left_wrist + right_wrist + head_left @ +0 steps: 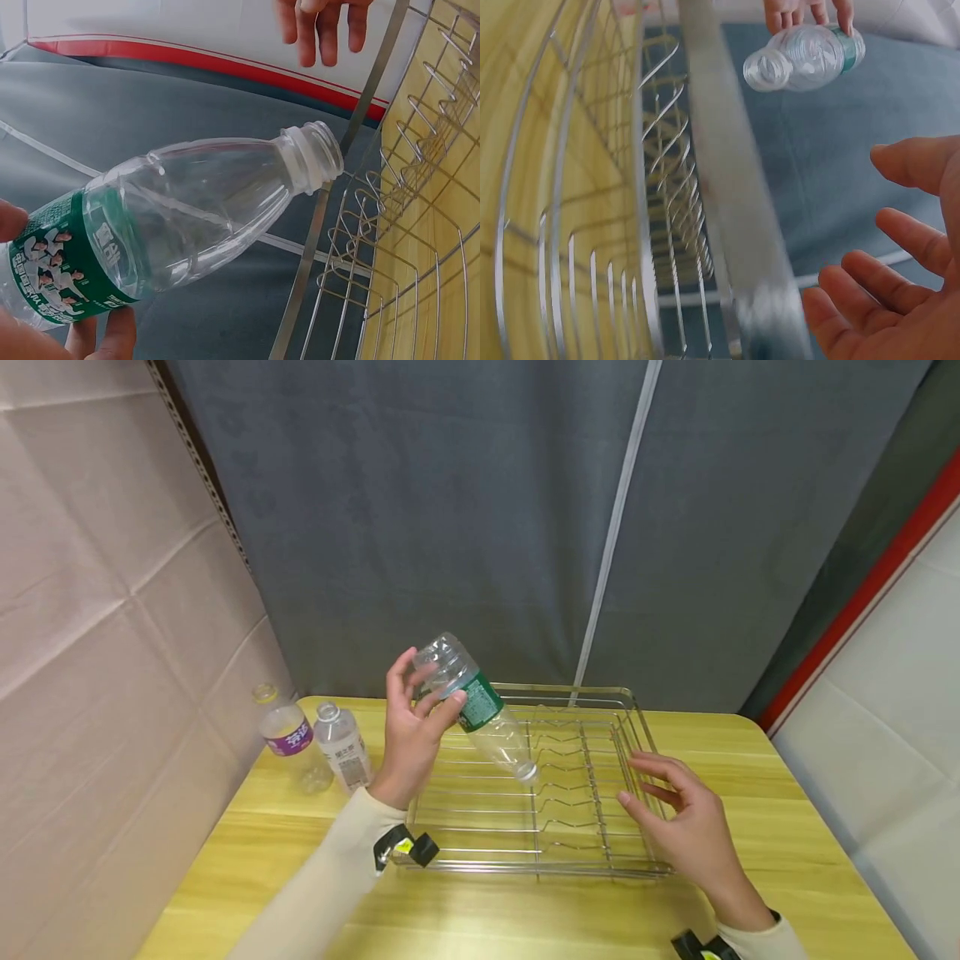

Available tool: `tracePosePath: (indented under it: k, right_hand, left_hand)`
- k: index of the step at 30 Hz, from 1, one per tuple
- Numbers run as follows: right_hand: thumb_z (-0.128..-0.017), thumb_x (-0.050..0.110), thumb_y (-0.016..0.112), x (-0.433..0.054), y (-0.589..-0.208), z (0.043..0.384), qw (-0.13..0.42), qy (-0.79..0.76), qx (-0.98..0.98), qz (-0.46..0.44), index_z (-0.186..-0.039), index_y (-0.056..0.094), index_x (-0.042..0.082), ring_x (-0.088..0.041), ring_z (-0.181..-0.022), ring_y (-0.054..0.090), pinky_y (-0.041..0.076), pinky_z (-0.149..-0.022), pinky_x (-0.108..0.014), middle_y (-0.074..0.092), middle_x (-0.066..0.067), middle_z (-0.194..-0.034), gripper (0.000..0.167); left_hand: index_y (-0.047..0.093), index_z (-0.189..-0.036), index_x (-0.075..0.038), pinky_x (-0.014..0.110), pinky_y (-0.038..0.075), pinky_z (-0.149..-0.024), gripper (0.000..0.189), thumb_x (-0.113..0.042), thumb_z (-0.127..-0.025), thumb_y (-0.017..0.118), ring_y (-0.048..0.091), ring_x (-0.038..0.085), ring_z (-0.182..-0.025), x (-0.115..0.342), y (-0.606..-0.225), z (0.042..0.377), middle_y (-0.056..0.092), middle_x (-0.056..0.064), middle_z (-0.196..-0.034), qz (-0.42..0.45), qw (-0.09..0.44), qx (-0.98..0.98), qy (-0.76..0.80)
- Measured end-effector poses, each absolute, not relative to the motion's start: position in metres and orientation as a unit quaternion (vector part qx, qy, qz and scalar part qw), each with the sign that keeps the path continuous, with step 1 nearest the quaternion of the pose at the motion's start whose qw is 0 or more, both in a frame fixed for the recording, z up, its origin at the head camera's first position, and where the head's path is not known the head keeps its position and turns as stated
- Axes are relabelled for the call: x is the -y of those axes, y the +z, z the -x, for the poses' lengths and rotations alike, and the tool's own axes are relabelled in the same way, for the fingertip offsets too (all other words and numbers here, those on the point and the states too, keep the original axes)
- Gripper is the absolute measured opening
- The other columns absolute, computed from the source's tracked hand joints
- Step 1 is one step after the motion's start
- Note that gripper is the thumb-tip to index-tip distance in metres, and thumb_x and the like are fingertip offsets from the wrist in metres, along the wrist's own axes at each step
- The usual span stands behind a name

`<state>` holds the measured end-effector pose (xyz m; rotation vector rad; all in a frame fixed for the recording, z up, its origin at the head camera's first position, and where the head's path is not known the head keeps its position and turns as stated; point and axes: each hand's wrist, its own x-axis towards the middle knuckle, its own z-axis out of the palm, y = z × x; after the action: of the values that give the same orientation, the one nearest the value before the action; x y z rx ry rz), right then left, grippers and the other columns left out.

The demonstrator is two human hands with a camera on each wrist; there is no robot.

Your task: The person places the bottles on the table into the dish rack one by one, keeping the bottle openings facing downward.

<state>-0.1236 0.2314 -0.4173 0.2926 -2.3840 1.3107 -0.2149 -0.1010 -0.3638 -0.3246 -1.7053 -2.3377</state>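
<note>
Pinching clear btl [489,720] w/ green label [480,702], L hand [412,722] holds it tilted over wire rack [510,866]; R hand [690,822] has fingers [663,767] spread.

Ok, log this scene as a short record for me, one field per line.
Left hand: grips the green-labelled bottle
Bottle pose: tilted neck-down, uncapped, above the wire rack
Right hand: holds nothing, near the right side of the wire rack
Left of the wire rack: purple-labelled bottle, white-labelled bottle
Surface: yellow table
Backdrop: grey curtain
</note>
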Motion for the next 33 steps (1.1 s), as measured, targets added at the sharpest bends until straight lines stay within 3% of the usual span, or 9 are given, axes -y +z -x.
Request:
tracePosePath:
  k: [6,13,16,19,23,27,33]
  right_hand:
    - [-0.094,0.019,0.083,-0.246,-0.425,0.119,0.184,0.441,0.876,-0.068,-0.136,0.069,0.016,0.013,-0.119,0.056,0.051,-0.094,-0.002,0.063,-0.006,-0.141,0.044]
    - [-0.094,0.028,0.083,-0.258,-0.429,0.115,0.159,0.404,0.9,-0.037,-0.138,0.068,0.014,0.02,-0.119,0.046,0.042,-0.092,0.003,0.062,-0.009,-0.145,0.049]
    - [-0.094,0.032,0.083,-0.262,-0.432,0.113,0.154,0.387,0.909,-0.023,-0.139,0.067,0.015,0.012,-0.123,0.049,0.042,-0.093,0.002,0.062,-0.008,-0.146,0.05]
    - [-0.095,0.034,0.082,-0.266,-0.435,0.111,0.143,0.381,0.913,-0.008,-0.141,0.066,0.015,-0.01,-0.13,0.056,0.054,-0.096,-0.01,0.061,-0.008,-0.146,0.052]
    - [-0.096,0.038,0.079,-0.271,-0.44,0.109,0.112,0.396,0.911,0.017,-0.148,0.059,0.012,-0.032,-0.132,0.057,0.059,-0.087,-0.017,0.058,-0.014,-0.149,0.061]
    - [-0.098,0.044,0.075,-0.274,-0.444,0.108,0.072,0.412,0.907,0.048,-0.156,0.049,0.01,-0.036,-0.135,0.055,0.051,-0.08,-0.009,0.052,-0.018,-0.156,0.072]
    - [-0.097,0.048,0.076,-0.283,-0.448,0.108,0.03,0.423,0.903,0.066,-0.157,0.049,0.012,-0.03,-0.131,0.058,0.054,-0.079,-0.012,0.05,-0.019,-0.159,0.075]
  left_hand:
    - [0.03,-0.16,-0.036,0.041,0.063,-0.096,0.087,-0.007,-0.093,0.078,0.058,0.033,-0.134,0.091,-0.366,0.232,0.041,0.008,-0.154,0.112,0.117,0.617,-0.77]
    - [0.031,-0.161,-0.037,0.047,0.062,-0.098,0.088,-0.011,-0.093,0.08,0.061,0.033,-0.133,0.083,-0.369,0.246,0.043,0.007,-0.153,0.108,0.111,0.647,-0.747]
    - [0.031,-0.16,-0.042,0.047,0.062,-0.1,0.088,-0.015,-0.093,0.081,0.061,0.03,-0.133,0.081,-0.371,0.252,0.045,0.004,-0.153,0.098,0.107,0.666,-0.731]
    - [0.031,-0.161,-0.043,0.048,0.061,-0.102,0.089,-0.016,-0.092,0.082,0.061,0.029,-0.135,0.08,-0.373,0.258,0.047,0.004,-0.153,0.088,0.107,0.676,-0.724]
    - [0.031,-0.162,-0.04,0.05,0.06,-0.103,0.09,-0.015,-0.092,0.082,0.06,0.031,-0.136,0.078,-0.379,0.266,0.05,0.006,-0.151,0.085,0.113,0.681,-0.718]
    - [0.031,-0.164,-0.04,0.05,0.06,-0.104,0.09,-0.018,-0.093,0.081,0.059,0.032,-0.137,0.077,-0.385,0.275,0.052,0.006,-0.152,0.082,0.115,0.701,-0.699]
    - [0.028,-0.164,-0.047,0.049,0.061,-0.103,0.091,-0.026,-0.093,0.082,0.06,0.03,-0.138,0.074,-0.393,0.284,0.053,0.002,-0.153,0.068,0.089,0.736,-0.668]
